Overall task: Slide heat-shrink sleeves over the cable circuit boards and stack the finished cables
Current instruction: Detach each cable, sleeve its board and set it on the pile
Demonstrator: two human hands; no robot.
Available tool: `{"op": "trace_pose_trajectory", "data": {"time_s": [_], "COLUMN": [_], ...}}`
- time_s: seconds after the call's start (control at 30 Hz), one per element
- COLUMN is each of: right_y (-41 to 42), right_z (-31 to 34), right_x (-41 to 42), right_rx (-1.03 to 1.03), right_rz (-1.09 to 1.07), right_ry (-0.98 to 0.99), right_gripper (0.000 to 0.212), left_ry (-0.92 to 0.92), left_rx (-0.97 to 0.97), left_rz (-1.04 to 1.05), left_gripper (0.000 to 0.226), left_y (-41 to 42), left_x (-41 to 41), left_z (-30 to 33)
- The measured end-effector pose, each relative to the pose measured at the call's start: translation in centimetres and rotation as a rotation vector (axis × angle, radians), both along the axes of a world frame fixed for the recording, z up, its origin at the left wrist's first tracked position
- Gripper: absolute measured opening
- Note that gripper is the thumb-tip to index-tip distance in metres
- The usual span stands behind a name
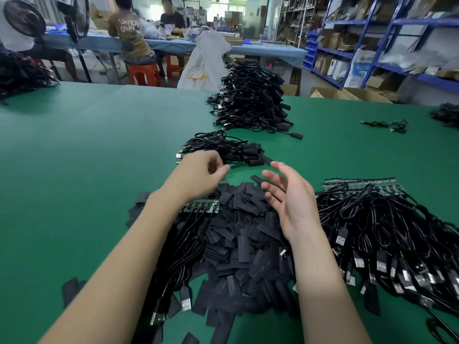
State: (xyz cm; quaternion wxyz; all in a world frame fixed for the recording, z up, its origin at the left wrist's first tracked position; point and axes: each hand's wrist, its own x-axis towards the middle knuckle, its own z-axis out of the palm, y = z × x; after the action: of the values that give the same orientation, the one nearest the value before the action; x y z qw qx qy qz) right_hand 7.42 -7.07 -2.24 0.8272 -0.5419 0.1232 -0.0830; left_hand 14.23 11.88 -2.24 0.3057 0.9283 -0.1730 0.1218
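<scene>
A heap of flat black heat-shrink sleeves (246,234) covers the green table in front of me. A green strip of circuit boards (201,206) with black cables attached lies at the heap's left edge, under my left wrist. My left hand (198,175) hovers just before a small stack of sleeved cables (223,147), fingers loosely curled, holding nothing I can see. My right hand (290,197) is above the sleeve heap, palm turned left, fingers spread and empty. A bundle of unsleeved cables (387,234) with a green board strip (360,184) lies to the right.
A tall pile of finished cables (250,100) stands farther back. A loose cable (385,125) lies at the right, more cable piles at the far left (19,73) and far right (447,114). People sit at a blue bench behind; shelves line the right wall.
</scene>
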Motion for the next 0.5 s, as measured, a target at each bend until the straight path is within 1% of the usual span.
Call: {"op": "trace_pose_trajectory", "data": {"time_s": [0.1,0.23,0.33,0.4,0.5], "right_y": [0.3,1.0,1.7,2.2,2.5], "right_z": [0.0,-0.2,-0.4,-0.6,-1.0], "right_x": [0.1,0.2,0.2,0.2,0.2], "right_rx": [-0.110,-0.375,-0.576,-0.643,-0.713], "right_rz": [0.046,0.132,0.190,0.210,0.243], "right_ry": [0.016,0.019,0.011,-0.012,-0.051], "right_gripper": [0.016,0.015,0.014,0.012,0.006], "left_ry": [0.021,-0.007,0.001,0.024,0.040], "left_rx": [0.025,0.140,0.235,0.266,0.232], "left_rz": [0.045,0.115,0.141,0.138,0.140], "left_gripper": [0.027,0.029,0.037,0.041,0.046], "left_y": [0.3,0.8,0.9,0.9,1.0], "left_x": [-2.0,-2.1,-1.9,-1.8,-1.9], "left_z": [-1.5,-1.9,-2.2,-2.5,-2.4]}}
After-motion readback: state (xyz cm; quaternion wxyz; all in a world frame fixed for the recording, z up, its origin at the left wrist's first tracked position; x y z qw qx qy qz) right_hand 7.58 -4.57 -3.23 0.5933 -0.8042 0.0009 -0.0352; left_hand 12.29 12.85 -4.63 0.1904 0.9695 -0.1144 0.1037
